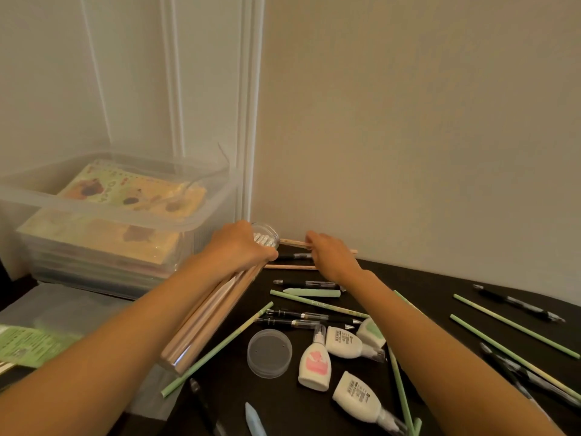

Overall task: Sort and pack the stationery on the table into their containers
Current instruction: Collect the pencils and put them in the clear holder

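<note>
My left hand grips a clear cylindrical tube near its open end; several wooden pencils lie inside it. The tube slants from the far middle of the black table down toward me. My right hand pinches a wooden pencil lying along the wall, just right of the tube's mouth. Another wooden pencil lies on the table below both hands. The tube's clear round lid rests flat on the table.
Green pencils, black pens, white correction-tape dispensers and pastel erasers lie scattered over the table. A clear plastic box holding colourful booklets stands at the left. A green packet lies at the near left.
</note>
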Available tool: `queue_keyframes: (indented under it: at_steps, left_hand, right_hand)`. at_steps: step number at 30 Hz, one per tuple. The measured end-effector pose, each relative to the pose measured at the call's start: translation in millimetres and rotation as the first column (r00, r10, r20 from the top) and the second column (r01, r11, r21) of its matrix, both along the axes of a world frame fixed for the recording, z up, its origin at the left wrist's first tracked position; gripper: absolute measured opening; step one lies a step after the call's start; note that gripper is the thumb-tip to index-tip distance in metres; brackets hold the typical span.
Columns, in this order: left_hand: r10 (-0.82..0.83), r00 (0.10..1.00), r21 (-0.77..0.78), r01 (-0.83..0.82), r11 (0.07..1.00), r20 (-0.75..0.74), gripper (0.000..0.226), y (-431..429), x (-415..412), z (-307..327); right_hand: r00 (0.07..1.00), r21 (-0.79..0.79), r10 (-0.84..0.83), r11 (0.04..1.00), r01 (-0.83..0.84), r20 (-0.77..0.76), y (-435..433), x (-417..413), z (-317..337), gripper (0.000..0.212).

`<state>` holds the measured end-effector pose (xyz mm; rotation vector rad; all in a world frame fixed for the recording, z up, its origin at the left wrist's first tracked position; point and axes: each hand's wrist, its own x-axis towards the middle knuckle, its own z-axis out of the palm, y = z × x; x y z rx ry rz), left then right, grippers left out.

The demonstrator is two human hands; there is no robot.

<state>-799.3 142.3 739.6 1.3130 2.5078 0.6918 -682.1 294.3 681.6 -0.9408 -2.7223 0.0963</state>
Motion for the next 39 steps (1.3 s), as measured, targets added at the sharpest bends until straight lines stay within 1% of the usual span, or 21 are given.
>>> queue_keyframes:
  at_steps: [1, 3, 7, 10, 12, 14, 16, 18, 20, 23, 25, 27, 28, 31, 35, 37, 39]
  left_hand:
    - [-0.003, 1.000, 0.000, 0.003, 1.000, 0.008, 0.049, 1, 0, -1]
    - [-0.011, 1.000, -0.010, 0.011, 1.000, 0.010, 0.050, 1, 1, -3]
    - [-0.018, 1.000, -0.031, 0.018, 0.999, 0.011, 0.054, 2, 4, -5]
    - [-0.021, 1.000, -0.048, 0.022, 0.999, 0.020, 0.053, 3, 7, -7]
    - [-0.026, 0.999, -0.048, 0.027, 0.998, 0.026, 0.052, 4, 8, -8]
    - [-0.034, 0.999, -0.043, 0.035, 0.998, 0.033, 0.052, 4, 9, -11]
    - [-0.044, 0.998, -0.043, 0.046, 0.998, 0.042, 0.052, 4, 9, -12]
    - [-0.051, 0.997, -0.040, 0.053, 0.998, 0.050, 0.051, 3, 10, -13]
    - [-0.062, 0.997, -0.030, 0.064, 0.998, 0.053, 0.051, 1, 14, -12]
    - [-0.087, 0.996, -0.013, 0.087, 0.996, 0.037, 0.054, -7, 24, -10]
    - [-0.109, 0.994, 0.000, 0.109, 0.994, 0.028, 0.052, -16, 31, -6]
    - [-0.131, 0.991, 0.015, 0.131, 0.991, 0.035, 0.049, -23, 35, -4]
    - [-0.141, 0.989, 0.024, 0.140, 0.990, 0.041, 0.048, -28, 37, -2]
    - [-0.154, 0.987, 0.057, 0.151, 0.987, 0.048, 0.047, -44, 48, 4]
    - [-0.162, 0.987, 0.063, 0.162, 0.985, 0.002, 0.045, -69, 66, 11]
    - [-0.165, 0.986, 0.068, 0.166, 0.984, -0.018, 0.049, -82, 74, 15]
    - [-0.179, 0.983, 0.063, 0.182, 0.981, -0.045, 0.051, -94, 81, 18]
  right_hand:
    - [0.999, 0.006, -0.034, 0.999, 0.035, -0.040, 4, 4, -1, 0.016]
    - [0.992, -0.063, -0.103, 0.993, 0.098, -0.068, 11, 12, -4, 0.017]
    - [0.979, -0.259, -0.202, 0.946, 0.192, -0.010, 25, 21, -15, 0.014]
    - [0.965, -0.410, -0.264, 0.880, 0.239, -0.005, 30, 24, -18, 0.013]
    - [0.964, -0.430, -0.264, 0.867, 0.251, 0.031, 31, 27, -17, 0.015]
    - [0.970, -0.373, -0.237, 0.896, 0.241, 0.058, 30, 30, -16, 0.016]
    - [0.973, -0.337, -0.229, 0.916, 0.217, 0.005, 26, 34, -15, 0.014]
    - [0.964, -0.376, -0.242, 0.908, 0.184, -0.114, 20, 41, -11, 0.009]
    - [0.931, -0.446, -0.280, 0.882, 0.153, -0.233, 12, 50, -2, 0.010]
    - [0.821, -0.621, -0.397, 0.781, 0.067, -0.410, -5, 68, 13, 0.013]
    - [0.748, -0.713, -0.471, 0.702, -0.005, -0.468, -20, 85, 26, 0.017]
    - [0.708, -0.767, -0.512, 0.639, -0.064, -0.486, -31, 100, 35, 0.020]
    - [0.708, -0.783, -0.517, 0.617, -0.080, -0.480, -37, 110, 38, 0.020]
    - [0.730, -0.800, -0.495, 0.589, -0.118, -0.472, -56, 137, 44, 0.022]
    - [0.758, -0.816, -0.456, 0.552, -0.170, -0.467, -83, 163, 53, 0.021]
    - [0.776, -0.820, -0.416, 0.530, -0.216, -0.473, -100, 173, 59, 0.022]
    - [0.780, -0.820, -0.401, 0.520, -0.239, -0.481, -111, 181, 64, 0.029]
